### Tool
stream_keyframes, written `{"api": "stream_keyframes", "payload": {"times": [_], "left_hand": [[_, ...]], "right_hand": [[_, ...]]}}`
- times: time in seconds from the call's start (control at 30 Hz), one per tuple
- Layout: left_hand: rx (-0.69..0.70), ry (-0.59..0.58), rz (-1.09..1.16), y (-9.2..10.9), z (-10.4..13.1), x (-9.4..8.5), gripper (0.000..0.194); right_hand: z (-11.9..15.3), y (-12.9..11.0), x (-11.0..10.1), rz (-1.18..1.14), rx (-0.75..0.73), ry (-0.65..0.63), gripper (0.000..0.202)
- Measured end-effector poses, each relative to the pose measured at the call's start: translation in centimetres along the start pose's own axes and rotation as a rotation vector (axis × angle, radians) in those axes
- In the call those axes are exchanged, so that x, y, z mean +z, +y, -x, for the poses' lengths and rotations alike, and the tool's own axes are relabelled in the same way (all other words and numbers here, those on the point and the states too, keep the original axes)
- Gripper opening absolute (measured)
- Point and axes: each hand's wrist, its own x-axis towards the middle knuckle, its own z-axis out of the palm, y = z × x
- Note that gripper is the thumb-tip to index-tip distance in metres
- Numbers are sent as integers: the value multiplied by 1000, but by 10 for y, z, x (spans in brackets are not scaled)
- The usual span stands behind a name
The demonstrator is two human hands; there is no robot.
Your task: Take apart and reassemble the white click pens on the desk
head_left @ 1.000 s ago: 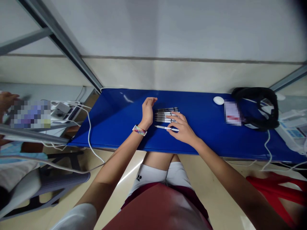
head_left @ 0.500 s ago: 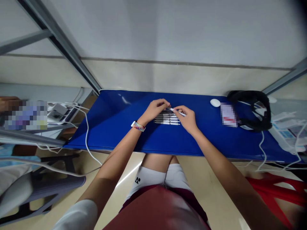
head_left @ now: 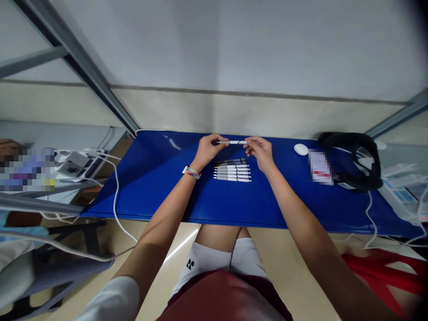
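Observation:
Between both hands a white pen [head_left: 236, 142] is held level, its grey tip end pointing left. My left hand [head_left: 210, 148] pinches it near the tip, and my right hand [head_left: 259, 150] pinches its other end. Just below lies a row of several white pens [head_left: 234, 173] with grey grips, side by side on the blue table [head_left: 174, 187]. At the top of that row are darker, clear-and-black pens [head_left: 234, 161]. The held pen is apart from the row.
Right of my hands are a white mouse [head_left: 301, 149], a blurred-out pinkish card or phone [head_left: 320, 166] and a black strapped headset [head_left: 376, 165]. White cables [head_left: 117, 187] hang over the left edge. A co-worker's hand [head_left: 9, 149] is at far left. A red stool [head_left: 371, 272] stands lower right.
The pen has gone from slanted just over the row to level and farther toward the wall. Both hands moved away from the row, uncovering it; my left fingers now grip the tip end.

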Motion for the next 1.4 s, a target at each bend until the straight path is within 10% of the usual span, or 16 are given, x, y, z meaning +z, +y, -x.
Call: {"api": "stream_keyframes", "payload": {"times": [0.6, 0.97, 1.17, 1.4], "left_hand": [[-166, -109, 27, -13, 7, -14, 36], [-93, -49, -319, -22, 10, -18, 69], [-45, -98, -155, -27, 8, -19, 31], [-4, -66, -69, -33, 6, -21, 29]], "right_hand": [[-4, 20, -7, -14, 1, -118, 36], [-7, 31, -13, -27, 25, -208, 33], [-6, 31, -11, -93, 51, -168, 30], [-3, 25, -9, -117, 71, -120, 34]]}}
